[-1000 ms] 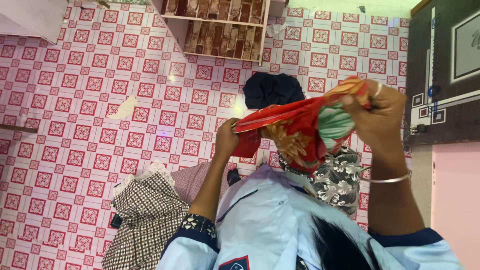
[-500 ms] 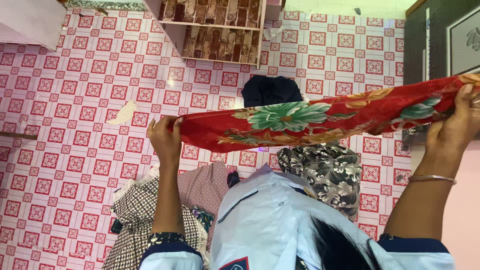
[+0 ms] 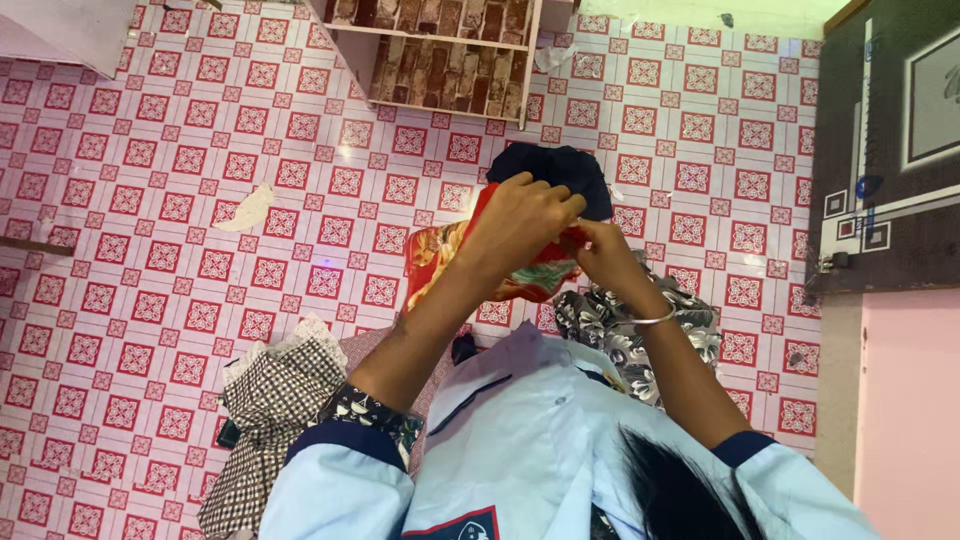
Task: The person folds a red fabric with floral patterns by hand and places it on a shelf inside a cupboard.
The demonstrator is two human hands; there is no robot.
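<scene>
A red cloth with a green and orange flower print (image 3: 440, 262) hangs folded in front of me, above the tiled floor. My left hand (image 3: 525, 215) grips its upper edge at the middle. My right hand (image 3: 604, 251) meets it from the right and pinches the same bunched edge; a thin bangle sits on that wrist. Both hands touch each other over the cloth. Just beyond them lies a dark navy garment (image 3: 560, 170), partly hidden by my left hand.
On the red-and-white patterned floor tiles (image 3: 150, 200) lie a brown checked cloth (image 3: 275, 410) at lower left and a black-and-white printed cloth (image 3: 620, 330) under my right arm. A shelf unit (image 3: 450, 55) stands at the top, a dark door (image 3: 890, 150) at right.
Half a second ago the red cloth was stretched wide between my spread hands. My hands have come together at the centre, folding the cloth in half.
</scene>
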